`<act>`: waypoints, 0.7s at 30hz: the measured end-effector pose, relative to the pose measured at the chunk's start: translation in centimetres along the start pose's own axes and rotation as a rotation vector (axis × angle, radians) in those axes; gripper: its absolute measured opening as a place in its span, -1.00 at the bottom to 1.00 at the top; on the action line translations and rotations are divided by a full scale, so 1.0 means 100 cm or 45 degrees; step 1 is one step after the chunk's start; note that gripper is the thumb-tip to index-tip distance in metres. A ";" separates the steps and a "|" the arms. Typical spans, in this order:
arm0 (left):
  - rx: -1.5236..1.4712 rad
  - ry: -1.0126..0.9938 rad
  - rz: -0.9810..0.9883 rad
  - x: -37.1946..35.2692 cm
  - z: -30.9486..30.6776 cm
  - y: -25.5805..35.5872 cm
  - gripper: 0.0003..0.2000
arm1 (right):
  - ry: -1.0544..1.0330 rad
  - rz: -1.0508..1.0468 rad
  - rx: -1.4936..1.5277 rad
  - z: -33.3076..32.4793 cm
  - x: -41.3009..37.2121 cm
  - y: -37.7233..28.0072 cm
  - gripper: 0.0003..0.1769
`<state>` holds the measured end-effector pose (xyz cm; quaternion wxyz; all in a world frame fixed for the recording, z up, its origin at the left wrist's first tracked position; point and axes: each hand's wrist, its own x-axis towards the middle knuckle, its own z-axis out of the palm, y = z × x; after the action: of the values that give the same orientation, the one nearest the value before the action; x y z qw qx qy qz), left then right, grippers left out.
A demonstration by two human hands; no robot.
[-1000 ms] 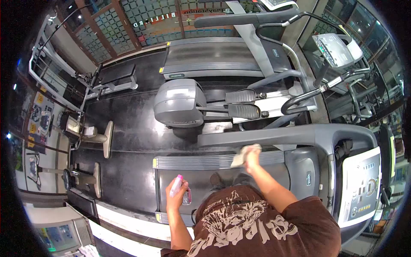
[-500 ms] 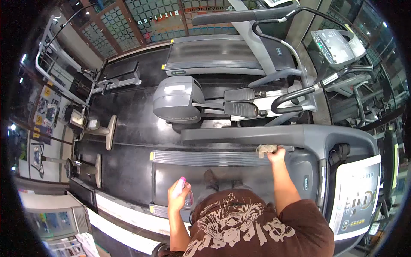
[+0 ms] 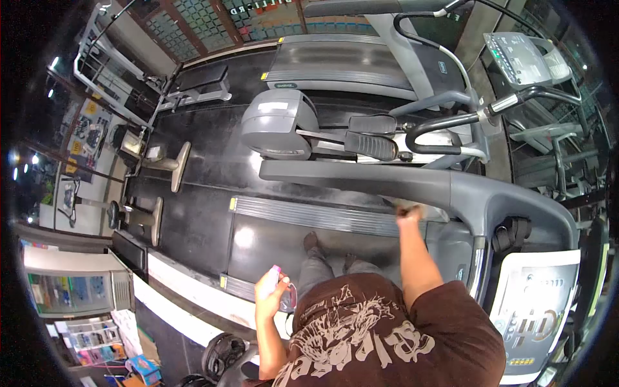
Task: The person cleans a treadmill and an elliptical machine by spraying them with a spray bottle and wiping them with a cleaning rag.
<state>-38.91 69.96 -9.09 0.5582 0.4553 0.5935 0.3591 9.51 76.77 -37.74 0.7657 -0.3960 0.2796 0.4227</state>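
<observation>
Fingers of the left hand are closing around a pink-topped bottle, which is standing out just below the center of the frame, left of the wearer's brown T-shirt. At right of center, the right hand is reaching beside the lower edge of a gray treadmill handrail; its fingers are blurring, and whether they are gripping anything or touching the rail, one cannot tell. Beneath the hands, the wearer's feet are resting on the dark treadmill belt, while a pale console is filling the lower right of the frame. Beyond the rail, an elliptical trainer is occupying the upper center, and a second treadmill is lying behind it. A padded bench is standing at upper left.
</observation>
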 end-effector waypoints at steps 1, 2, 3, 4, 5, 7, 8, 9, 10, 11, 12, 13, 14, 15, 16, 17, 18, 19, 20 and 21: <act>-0.097 0.026 -0.021 -0.005 0.007 -0.007 -0.88 | 0.160 0.110 -0.047 0.012 -0.035 0.018 -0.55; -0.086 0.001 -0.032 -0.007 0.011 -0.008 -0.87 | 0.023 0.135 -0.101 0.012 -0.047 0.042 -0.61; -0.026 -0.024 -0.029 -0.007 0.016 -0.011 -0.87 | -0.093 0.269 -0.110 0.019 -0.058 0.059 -0.69; 0.040 -0.045 -0.029 -0.008 0.018 -0.013 -0.87 | -0.206 0.409 -0.118 0.026 -0.067 0.074 -0.76; 0.112 -0.067 -0.032 -0.010 0.019 -0.014 -0.87 | -0.242 0.475 -0.046 0.038 -0.077 0.081 -0.75; 0.067 -0.046 -0.044 -0.010 0.026 0.001 -0.87 | 0.023 0.456 0.163 0.061 -0.089 0.075 -0.75; 0.041 -0.041 -0.051 -0.011 0.030 0.006 -0.87 | -0.040 0.430 0.228 0.053 -0.073 0.070 -0.74; 0.027 -0.042 -0.029 -0.011 0.032 0.007 -0.87 | -0.110 0.383 0.314 0.041 -0.058 0.057 -0.72; 0.010 -0.043 -0.004 -0.010 0.032 0.008 -0.87 | -0.181 0.341 0.402 0.028 -0.042 0.044 -0.70; -0.009 -0.040 0.025 -0.007 0.033 0.009 -0.87 | -1.106 0.327 0.464 -0.009 -0.004 0.037 -0.68; 0.021 -0.042 0.045 -0.006 0.031 0.005 -0.87 | 0.056 0.293 0.215 0.044 -0.065 0.003 -0.67; 0.058 -0.044 0.052 -0.006 0.031 0.006 -0.87 | -0.005 0.224 0.175 0.030 -0.056 -0.008 -0.70; 0.097 -0.045 0.058 -0.006 0.030 0.008 -0.87 | 0.078 0.211 0.302 0.025 -0.056 -0.020 -0.69; 0.138 -0.049 0.060 -0.008 0.029 0.010 -0.87 | -0.013 0.214 0.430 0.012 -0.038 -0.029 -0.68; 0.115 -0.040 0.042 -0.011 0.028 0.012 -0.87 | -0.004 0.178 0.512 0.008 -0.028 -0.041 -0.67; 0.091 -0.035 0.025 -0.013 0.029 0.014 -0.87 | 0.014 0.031 0.507 0.006 -0.033 -0.051 -0.69; 0.066 -0.032 0.011 -0.014 0.028 0.016 -0.87 | 0.030 -0.117 0.501 0.005 -0.038 -0.063 -0.70; 0.045 -0.025 0.005 -0.015 0.026 0.017 -0.87 | -0.044 -0.153 0.346 -0.013 -0.021 -0.079 -0.75; 0.020 -0.015 0.002 -0.017 0.024 0.015 -0.87 | -0.122 -0.188 0.189 -0.044 0.009 -0.100 -0.76; -0.006 -0.002 -0.001 -0.019 0.022 0.014 -0.87 | -0.202 -0.222 0.029 -0.040 0.003 -0.109 -0.72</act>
<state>-36.56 68.48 -7.43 0.5598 0.4540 0.5923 0.3601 18.77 69.92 -36.08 0.8237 -0.3755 0.1875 0.3813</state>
